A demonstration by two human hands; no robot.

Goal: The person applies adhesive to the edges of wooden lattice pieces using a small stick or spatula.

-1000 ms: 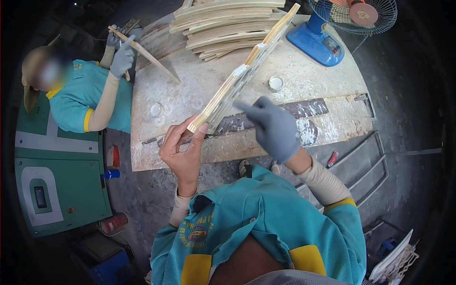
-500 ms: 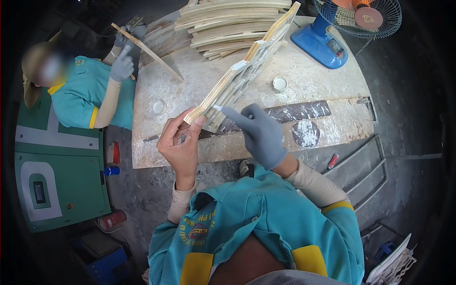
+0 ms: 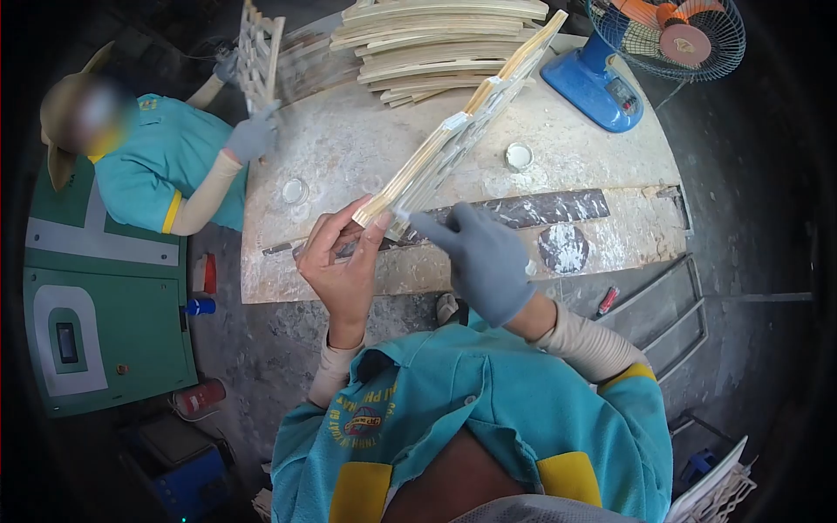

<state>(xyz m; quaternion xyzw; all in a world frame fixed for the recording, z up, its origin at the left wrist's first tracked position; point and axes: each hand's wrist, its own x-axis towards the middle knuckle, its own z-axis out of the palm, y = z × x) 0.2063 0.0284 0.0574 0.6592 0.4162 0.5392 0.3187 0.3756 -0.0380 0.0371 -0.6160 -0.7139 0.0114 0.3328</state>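
bare left hand (image 3: 342, 261) raised over the near table edge, wrist below, fingers pointing up and pinched on the near lower end of the wooden lattice panel (image 3: 462, 122). gloved right hand (image 3: 481, 257) just right of it, forearm coming in from lower right, index finger stretched left with its tip at the panel's near corner, other fingers loosely curled, holding nothing. panel held on edge above the worktable (image 3: 366, 148), long axis running from near-left by the hands up to far-right, far end against the stack of curved boards (image 3: 436, 44) and near the blue fan (image 3: 602, 74). across the table at left, co-worker's gloved hand (image 3: 253, 135) with a second lattice (image 3: 259, 52) upright.
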